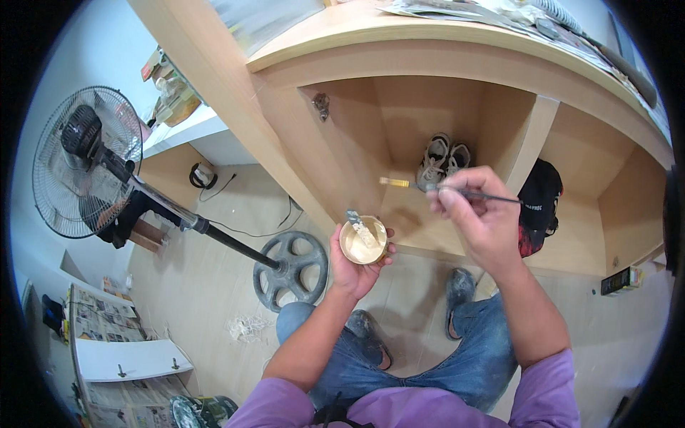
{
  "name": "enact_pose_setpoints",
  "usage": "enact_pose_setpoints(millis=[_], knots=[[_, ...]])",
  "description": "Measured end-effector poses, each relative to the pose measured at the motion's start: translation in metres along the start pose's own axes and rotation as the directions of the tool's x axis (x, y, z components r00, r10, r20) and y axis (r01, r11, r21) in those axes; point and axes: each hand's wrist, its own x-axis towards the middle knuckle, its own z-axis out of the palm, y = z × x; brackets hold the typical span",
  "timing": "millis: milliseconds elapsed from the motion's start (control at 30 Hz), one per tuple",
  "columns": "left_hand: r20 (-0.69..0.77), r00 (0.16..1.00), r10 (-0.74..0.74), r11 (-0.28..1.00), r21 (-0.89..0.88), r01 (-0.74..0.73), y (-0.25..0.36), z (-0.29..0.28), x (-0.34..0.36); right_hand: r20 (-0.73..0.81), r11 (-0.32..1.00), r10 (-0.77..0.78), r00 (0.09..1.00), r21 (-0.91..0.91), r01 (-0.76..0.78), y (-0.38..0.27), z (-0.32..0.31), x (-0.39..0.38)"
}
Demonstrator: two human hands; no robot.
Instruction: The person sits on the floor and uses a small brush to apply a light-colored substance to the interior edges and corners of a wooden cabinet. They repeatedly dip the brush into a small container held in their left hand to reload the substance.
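My left hand [349,277] is closed around a small round tub [367,261] of cream-coloured paint, held low in front of the open cabinet. A flat stirring stick [361,225], smeared with the paint, leans inside the tub. Up and to the right, my right hand [486,214] pinches the dark handle of a thin paintbrush [401,183]. The brush lies nearly level, its tip pointing left toward the inner side panel of the wooden cabinet [335,153]. A gap shows between the bristles and the panel in this view.
Shoes [434,158] and a black cap-like item [540,198] sit inside the cabinet compartments. A standing fan [87,162] is at left, its base [289,271] on the floor. A white panel [128,358] rests over newspaper at lower left. Papers and tools lie on the cabinet top [335,44].
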Motion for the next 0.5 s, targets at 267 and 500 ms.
enact_pose_setpoints(millis=[267, 500], knots=[[-0.015, 1.000, 0.025, 0.999, -0.039, -0.025, 0.011, -0.014, 0.007, 0.026, 0.957, -0.289, 0.957, 0.000, 0.289, 0.021, 0.068, 0.095], [0.039, 0.999, 0.034, 0.999, -0.040, -0.032, 0.015, -0.009, 0.017, -0.054, 0.841, -0.530, 0.846, -0.162, 0.517, 0.056, 0.124, 0.137]])
